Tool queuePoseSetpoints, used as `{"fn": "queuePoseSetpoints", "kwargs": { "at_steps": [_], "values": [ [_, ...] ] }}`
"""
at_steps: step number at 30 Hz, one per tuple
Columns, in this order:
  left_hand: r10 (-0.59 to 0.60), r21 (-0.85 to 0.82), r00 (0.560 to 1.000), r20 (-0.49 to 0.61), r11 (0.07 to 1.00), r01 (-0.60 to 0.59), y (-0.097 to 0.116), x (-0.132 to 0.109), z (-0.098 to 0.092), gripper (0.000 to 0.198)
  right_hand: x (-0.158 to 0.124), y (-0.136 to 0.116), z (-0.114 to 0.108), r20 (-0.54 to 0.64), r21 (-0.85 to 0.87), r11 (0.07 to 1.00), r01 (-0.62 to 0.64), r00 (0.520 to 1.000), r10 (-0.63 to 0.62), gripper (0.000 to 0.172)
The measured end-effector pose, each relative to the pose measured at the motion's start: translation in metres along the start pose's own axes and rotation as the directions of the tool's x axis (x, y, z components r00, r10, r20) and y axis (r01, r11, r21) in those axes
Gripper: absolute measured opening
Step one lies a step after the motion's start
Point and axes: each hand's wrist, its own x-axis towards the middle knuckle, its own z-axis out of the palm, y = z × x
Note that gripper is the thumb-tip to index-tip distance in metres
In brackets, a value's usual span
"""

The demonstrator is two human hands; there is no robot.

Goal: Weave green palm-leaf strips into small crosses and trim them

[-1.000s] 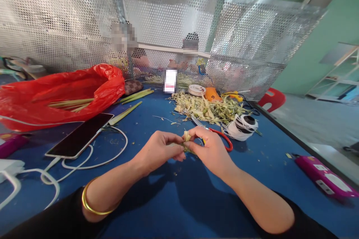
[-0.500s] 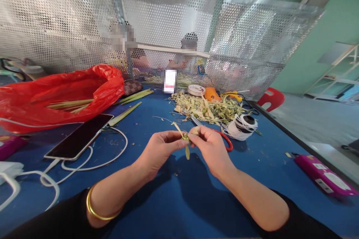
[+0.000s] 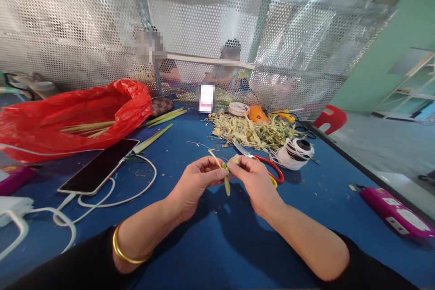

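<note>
Between my two hands is a small piece of pale green leaf strips [image 3: 227, 186], held just above the blue table. My left hand [image 3: 200, 179] pinches it from the left with thumb and forefinger; one narrow strip pokes up past the fingers and another hangs below. From the right, my right hand [image 3: 256, 181] pinches the same piece, with a pale bit showing at its fingertips. Red-handled scissors [image 3: 274, 168] lie just beyond my right hand, partly hidden by it. A spool of white thread [image 3: 291, 156] stands to their right.
A heap of leaf scraps [image 3: 248, 131] lies at the back, with a tape roll [image 3: 239, 108] on it. To the left are a red plastic bag [image 3: 74, 99] of stalks, a phone [image 3: 100, 165] and a white cable [image 3: 151, 181]. A purple box [image 3: 396, 213] sits right. Behind is a perforated screen [image 3: 204, 18].
My right hand has shifted slightly, baring more of the scissors. Both hands keep their pinch on the leaf piece. The whole view has moved a little.
</note>
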Motion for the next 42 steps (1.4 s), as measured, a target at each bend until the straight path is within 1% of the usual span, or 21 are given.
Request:
{"fn": "queuePoseSetpoints", "kwargs": {
  "at_steps": [3,10,14,17,20,21,22,23,25,26,28,29,31,34,37,39,42],
  "values": [
    [-0.022,0.003,0.999,0.039,1.000,0.022,0.000,0.000,-0.003,0.018,0.001,0.002,0.000,0.014,0.004,1.000,-0.015,1.000,0.015,0.018],
    [-0.006,-0.025,0.998,0.069,1.000,0.008,-0.004,0.002,-0.004,0.017,0.002,0.007,0.001,0.037,0.027,0.994,-0.102,0.994,0.101,0.022],
    [0.011,-0.053,0.996,0.085,0.999,-0.007,-0.004,0.003,-0.003,0.016,0.002,0.007,0.001,0.035,0.100,0.984,-0.149,0.989,0.146,0.020],
    [-0.014,-0.065,0.996,0.090,0.998,0.020,-0.002,0.003,-0.003,0.016,0.002,0.008,0.001,0.054,0.185,0.956,-0.230,0.973,0.224,0.021],
    [-0.024,-0.045,0.996,0.089,0.999,0.028,0.000,0.003,-0.003,0.016,0.003,0.010,-0.001,0.112,0.255,0.907,-0.334,0.942,0.316,0.023],
    [-0.024,-0.033,0.996,0.084,0.999,0.026,0.000,0.003,-0.004,0.016,0.004,0.011,-0.002,0.127,0.261,0.900,-0.348,0.937,0.326,0.022],
    [-0.023,-0.022,0.997,0.078,0.999,0.025,-0.001,0.004,-0.005,0.017,0.004,0.011,-0.003,0.131,0.252,0.908,-0.336,0.941,0.312,0.021],
    [-0.024,-0.014,0.997,0.071,1.000,0.025,-0.001,0.004,-0.005,0.018,0.004,0.010,-0.004,0.125,0.226,0.929,-0.294,0.954,0.272,0.019],
    [-0.028,-0.003,0.998,0.048,1.000,0.028,-0.001,0.004,-0.006,0.018,0.004,0.008,-0.006,0.113,0.115,0.980,-0.160,0.983,0.147,0.015],
    [-0.032,0.003,0.999,0.031,0.999,0.032,-0.001,0.004,-0.005,0.019,0.005,0.006,-0.007,0.117,0.032,0.995,-0.091,0.989,0.086,0.014],
    [-0.044,0.016,0.999,-0.009,0.999,0.044,0.000,0.004,-0.005,0.021,0.006,0.002,-0.009,0.143,-0.158,0.987,0.018,0.990,0.005,0.009],
    [-0.050,0.020,0.998,-0.028,0.999,0.050,0.001,0.003,-0.004,0.022,0.006,0.000,-0.011,0.157,-0.253,0.965,0.065,0.987,-0.025,0.006],
    [-0.050,0.024,0.997,-0.065,0.998,0.052,0.002,0.003,-0.002,0.025,0.006,-0.002,-0.013,0.179,-0.422,0.891,0.166,0.979,-0.098,0.003],
    [-0.027,0.045,0.995,-0.099,0.999,0.031,0.003,0.002,-0.001,0.026,0.005,-0.004,-0.015,0.221,-0.583,0.744,0.326,0.945,-0.240,0.006],
    [-0.029,0.057,0.995,-0.092,0.998,0.034,0.002,0.001,-0.002,0.026,0.004,-0.004,-0.015,0.275,-0.636,0.633,0.441,0.896,-0.347,0.012],
    [-0.061,0.043,0.996,-0.058,0.997,0.063,0.002,0.002,-0.003,0.025,0.003,-0.004,-0.016,0.299,-0.657,0.572,0.490,0.867,-0.400,0.014],
    [-0.122,0.020,0.992,-0.003,0.992,0.122,0.004,0.003,-0.007,0.026,0.004,-0.005,-0.018,0.336,-0.683,0.505,0.528,0.840,-0.425,0.015]
  ]
}}
